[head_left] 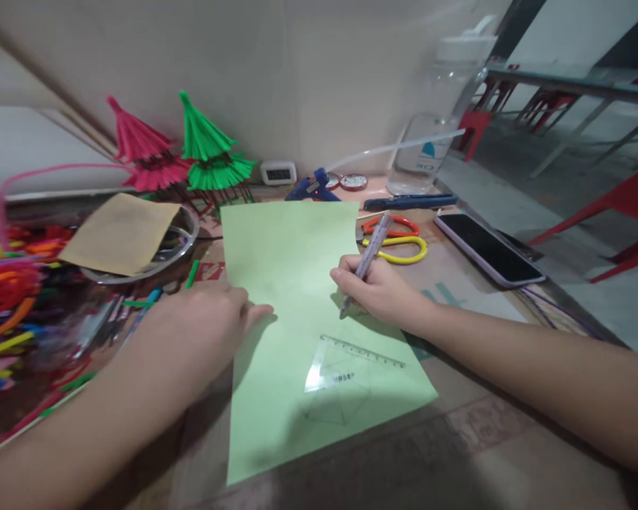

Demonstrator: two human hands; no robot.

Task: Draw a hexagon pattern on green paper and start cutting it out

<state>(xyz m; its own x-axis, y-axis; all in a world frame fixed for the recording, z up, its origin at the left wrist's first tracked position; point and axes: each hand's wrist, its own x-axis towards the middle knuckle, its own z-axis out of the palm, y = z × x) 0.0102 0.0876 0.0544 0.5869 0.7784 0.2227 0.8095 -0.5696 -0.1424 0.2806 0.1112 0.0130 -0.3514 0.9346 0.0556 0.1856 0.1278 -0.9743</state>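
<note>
A light green sheet of paper [281,255] lies in front of me, its near corners lifting slightly. My left hand [202,319] is at its left edge, thumb stretched over the paper and the other fingers curled, their tips hidden. Between the fingers of my right hand [377,287] is a pale purple patterned pen [373,246], held slanted with its tip low over the sheet; contact with the paper cannot be made out. Below it, a clear set square [315,365] rests on the paper, near faint pencil-like lines that form a polygon.
Scissors [410,258], a blue cutter [409,202], a phone [489,248] and a water bottle [425,127] are at the right. Behind the paper sits a blue glue gun [316,185]. Pink [143,142] and green [207,138] pipe-cleaner umbrella shapes stand back left, near coloured pipe cleaners [10,290].
</note>
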